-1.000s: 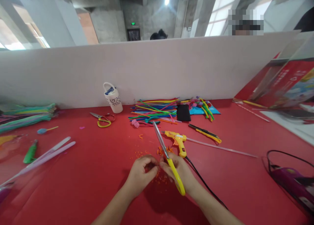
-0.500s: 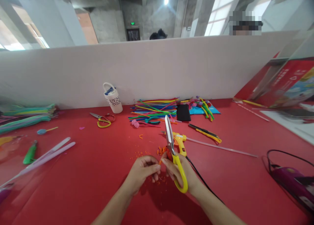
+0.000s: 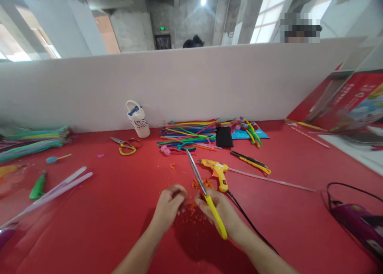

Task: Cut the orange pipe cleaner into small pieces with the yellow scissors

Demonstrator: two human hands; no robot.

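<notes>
Yellow-handled scissors (image 3: 217,217) rest in my right hand (image 3: 229,213), their blades closed and slanting up to the left. Across a small gap from it, my left hand (image 3: 168,205) has its fingers curled together. Whether anything is between those fingers I cannot make out. Several short orange pieces (image 3: 208,183) lie in a small pile just beyond the right hand. Fine orange scraps (image 3: 193,216) are scattered over the red table (image 3: 125,218) between and below both hands. Behind the right hand lies a yellow glue gun (image 3: 220,172) with a clear stick in its back.
Coloured pipe cleaners (image 3: 188,134) lie at the back beside a black flat object (image 3: 224,137). Further left are a white cup (image 3: 139,122) and other scissors (image 3: 127,149). A utility knife (image 3: 254,164) is right of centre. A purple tool (image 3: 356,222) sits far right.
My hands have drawn apart, the left one moving a little left. The scissors have tilted further left in my right hand. An orange piece seen between my fingertips before is not visible there now.
</notes>
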